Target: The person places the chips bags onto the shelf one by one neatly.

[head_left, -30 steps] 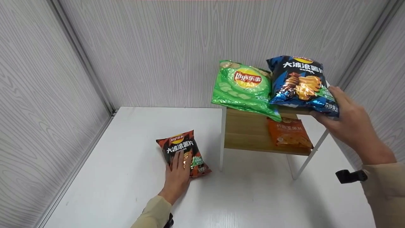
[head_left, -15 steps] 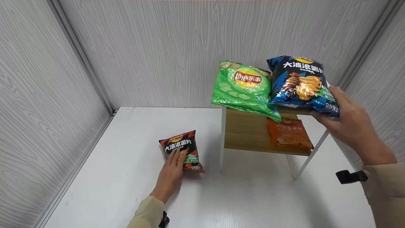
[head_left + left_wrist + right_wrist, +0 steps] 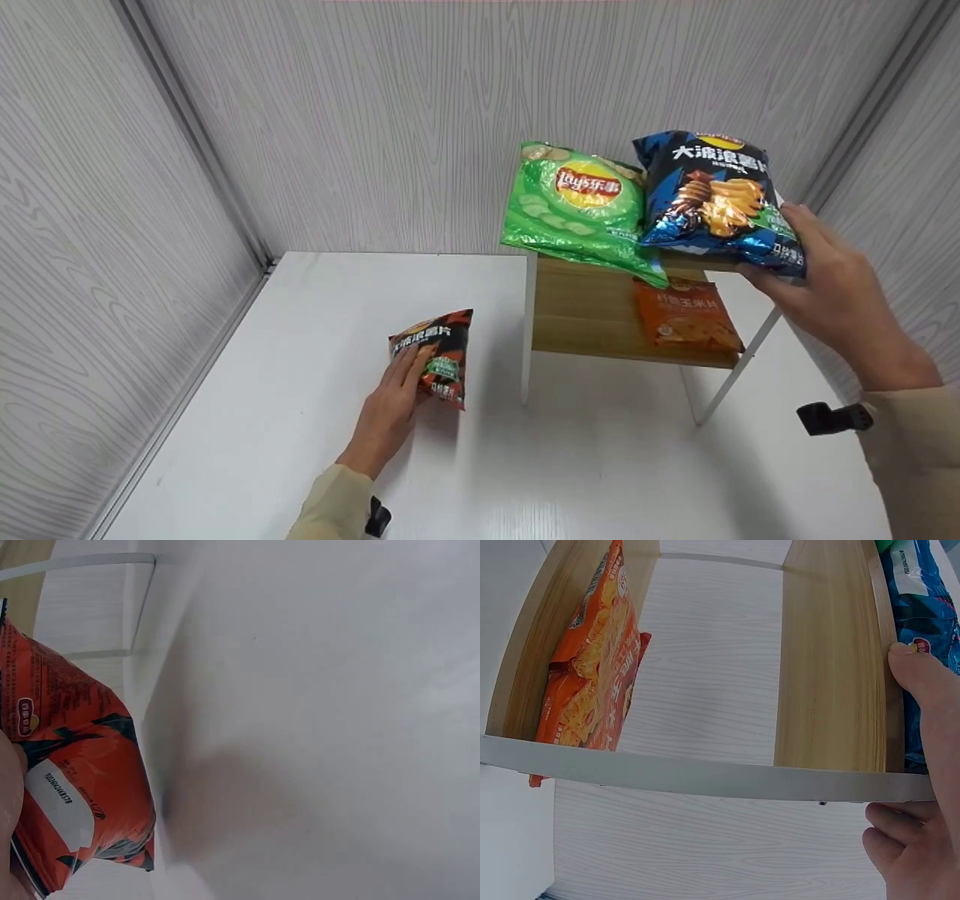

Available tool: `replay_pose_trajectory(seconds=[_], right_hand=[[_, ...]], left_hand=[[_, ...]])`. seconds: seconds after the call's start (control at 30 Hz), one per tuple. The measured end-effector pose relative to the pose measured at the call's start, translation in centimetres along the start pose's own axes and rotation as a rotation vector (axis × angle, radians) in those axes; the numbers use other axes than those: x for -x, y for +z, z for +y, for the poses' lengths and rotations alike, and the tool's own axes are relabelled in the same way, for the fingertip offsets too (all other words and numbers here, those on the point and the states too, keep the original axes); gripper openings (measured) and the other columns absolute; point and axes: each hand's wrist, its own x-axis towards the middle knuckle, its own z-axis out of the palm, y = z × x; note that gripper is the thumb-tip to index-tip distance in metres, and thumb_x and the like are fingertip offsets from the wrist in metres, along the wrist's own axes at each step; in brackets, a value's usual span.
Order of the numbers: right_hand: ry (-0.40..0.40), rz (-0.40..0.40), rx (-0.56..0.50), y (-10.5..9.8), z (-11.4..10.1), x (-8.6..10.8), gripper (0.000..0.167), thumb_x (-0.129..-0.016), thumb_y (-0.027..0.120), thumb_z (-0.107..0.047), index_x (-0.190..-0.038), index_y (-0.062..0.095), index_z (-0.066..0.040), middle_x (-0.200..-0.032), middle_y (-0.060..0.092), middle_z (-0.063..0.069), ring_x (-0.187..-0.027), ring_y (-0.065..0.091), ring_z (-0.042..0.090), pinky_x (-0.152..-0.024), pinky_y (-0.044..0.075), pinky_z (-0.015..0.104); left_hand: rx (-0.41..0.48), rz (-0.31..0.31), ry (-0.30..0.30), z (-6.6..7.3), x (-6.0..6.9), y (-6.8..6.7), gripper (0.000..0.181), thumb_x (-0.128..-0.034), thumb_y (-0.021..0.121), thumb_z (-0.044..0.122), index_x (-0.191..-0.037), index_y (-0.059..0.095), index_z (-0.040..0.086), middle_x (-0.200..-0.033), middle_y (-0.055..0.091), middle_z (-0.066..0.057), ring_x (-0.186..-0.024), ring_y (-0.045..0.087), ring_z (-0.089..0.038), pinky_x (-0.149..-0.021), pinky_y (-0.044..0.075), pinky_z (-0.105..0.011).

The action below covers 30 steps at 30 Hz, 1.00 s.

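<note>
My left hand (image 3: pixel 386 416) grips a red-and-black bag of potato chips (image 3: pixel 446 360), fingers over its printed front. The bag is tilted; its orange-red back shows in the left wrist view, above a shadow on the table. My right hand (image 3: pixel 840 289) holds the lower right corner of a blue bag of potato chips (image 3: pixel 720 195) on the rack's top board. In the right wrist view the thumb (image 3: pixel 922 679) lies across the board's edge against the blue bag (image 3: pixel 919 611); some fingers sit beyond the rack's side bar.
Left of the blue bag leans a green bag of chips (image 3: pixel 577 202) on the rack. An orange bag of corn chips (image 3: pixel 686 315) lies on the lower wooden shelf (image 3: pixel 581 319). The rack's white leg (image 3: pixel 527 337) stands right of my left hand on the white table (image 3: pixel 330 300).
My left hand has drawn slightly left and toward me, its grip now tilting the red-and-black bag up and turning it. My right hand and the bags on the rack have stayed put.
</note>
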Motion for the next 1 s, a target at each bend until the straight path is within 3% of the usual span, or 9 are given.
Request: replay_pose_trajectory(seconds=[0.33, 0.6, 1.0], right_hand=[[-0.011, 0.006, 0.001, 0.1, -0.1, -0.1, 0.085, -0.090, 0.073, -0.034, -0.158, 0.026, -0.014, -0.160, 0.031, 0.019, -0.138, 0.035, 0.052, -0.105, 0.033, 0.071], [-0.022, 0.021, 0.008, -0.1, -0.2, 0.0, 0.084, -0.090, 0.073, -0.034, -0.157, 0.027, -0.013, -0.159, 0.032, 0.020, -0.138, 0.035, 0.052, -0.106, 0.033, 0.071], [-0.014, 0.008, 0.012, -0.1, 0.0, 0.0, 0.087, -0.090, 0.073, -0.032, -0.158, 0.023, -0.013, -0.160, 0.030, 0.020, -0.137, 0.035, 0.053, -0.106, 0.032, 0.071]], left_hand=[[-0.011, 0.092, 0.099, -0.3, 0.2, -2.7, 0.072, -0.0851, 0.076, 0.012, -0.149, 0.043, 0.008, -0.147, 0.049, -0.015, -0.136, 0.049, -0.030, -0.099, 0.051, -0.038], [-0.009, 0.132, 0.161, 0.0, 0.0, -5.4, 0.074, -0.0820, 0.078, 0.011, -0.149, 0.045, 0.010, -0.147, 0.050, -0.014, -0.136, 0.051, -0.029, -0.099, 0.050, -0.035], [-0.048, 0.139, 0.285, 1.3, 0.2, -8.7, 0.077, -0.0748, 0.083, 0.004, -0.144, 0.050, 0.008, -0.149, 0.050, -0.012, -0.134, 0.052, -0.030, -0.097, 0.052, -0.036]])
